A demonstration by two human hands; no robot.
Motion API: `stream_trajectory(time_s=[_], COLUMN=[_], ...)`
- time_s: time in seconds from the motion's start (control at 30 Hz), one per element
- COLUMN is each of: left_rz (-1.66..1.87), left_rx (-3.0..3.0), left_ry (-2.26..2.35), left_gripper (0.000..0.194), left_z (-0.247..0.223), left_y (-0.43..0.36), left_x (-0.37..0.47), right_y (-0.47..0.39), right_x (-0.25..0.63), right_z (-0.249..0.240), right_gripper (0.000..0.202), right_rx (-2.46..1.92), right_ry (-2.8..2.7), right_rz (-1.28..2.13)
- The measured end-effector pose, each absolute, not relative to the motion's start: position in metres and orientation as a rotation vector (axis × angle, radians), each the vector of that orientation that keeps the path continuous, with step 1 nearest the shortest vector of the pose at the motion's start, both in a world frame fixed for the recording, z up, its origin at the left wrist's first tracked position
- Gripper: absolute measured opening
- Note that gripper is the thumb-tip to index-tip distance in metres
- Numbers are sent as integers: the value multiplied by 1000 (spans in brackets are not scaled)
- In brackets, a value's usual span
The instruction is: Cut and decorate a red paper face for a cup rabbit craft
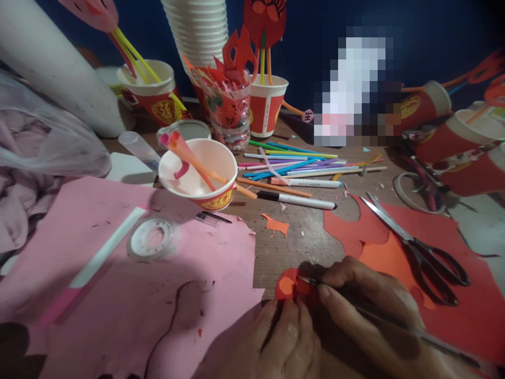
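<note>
A small red paper cutout (287, 275) with orange ovals on it lies at the bottom centre. The fingertips of my left hand (288, 331) are closed together and press on its near edge. My right hand (366, 295) pinches a thin, dark pen (406, 323) whose light pointed tip touches the cutout's upper part. Part of the cutout is hidden by my fingers and shadow. To the right of my right hand, open black-handled scissors (412, 239) rest on red paper (473, 284) and a piece of orange paper (384, 256).
Pink paper (189, 326) spreads on the left, bearing a tape roll (152, 239) and a pink-and-white marker (104, 247). A paper bowl (197, 195) holds straws. Behind are loose straws (295, 163), a black-capped marker (298, 200), a plastic cup of scraps (229, 105) and decorated cups (268, 108).
</note>
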State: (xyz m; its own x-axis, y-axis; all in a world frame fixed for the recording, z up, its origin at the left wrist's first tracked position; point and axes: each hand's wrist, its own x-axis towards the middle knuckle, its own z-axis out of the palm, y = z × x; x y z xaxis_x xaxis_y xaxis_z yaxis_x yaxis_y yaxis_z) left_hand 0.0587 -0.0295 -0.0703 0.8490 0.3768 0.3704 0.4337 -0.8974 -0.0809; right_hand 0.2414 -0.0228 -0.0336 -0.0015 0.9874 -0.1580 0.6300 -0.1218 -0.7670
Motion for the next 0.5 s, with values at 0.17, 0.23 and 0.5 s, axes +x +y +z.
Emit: stream_trajectory(time_s=[0.17,0.23,0.5], left_rz=[-489,-490,-538], left_rx=[-2869,-2871,-2866], left_ry=[-612,-613,-663], left_gripper=[26,26,26], left_z=[-69,-68,-67], left_y=[-30,-29,-28], left_x=[58,59,61], right_y=[-23,-21,-19], right_x=[239,238,242], right_z=[-36,-37,-36], right_gripper=[13,14,14], right_rx=[-1814,-1825,-1735], right_ry=[-1612,-1628,-1382], right_rz=[970,941,1056])
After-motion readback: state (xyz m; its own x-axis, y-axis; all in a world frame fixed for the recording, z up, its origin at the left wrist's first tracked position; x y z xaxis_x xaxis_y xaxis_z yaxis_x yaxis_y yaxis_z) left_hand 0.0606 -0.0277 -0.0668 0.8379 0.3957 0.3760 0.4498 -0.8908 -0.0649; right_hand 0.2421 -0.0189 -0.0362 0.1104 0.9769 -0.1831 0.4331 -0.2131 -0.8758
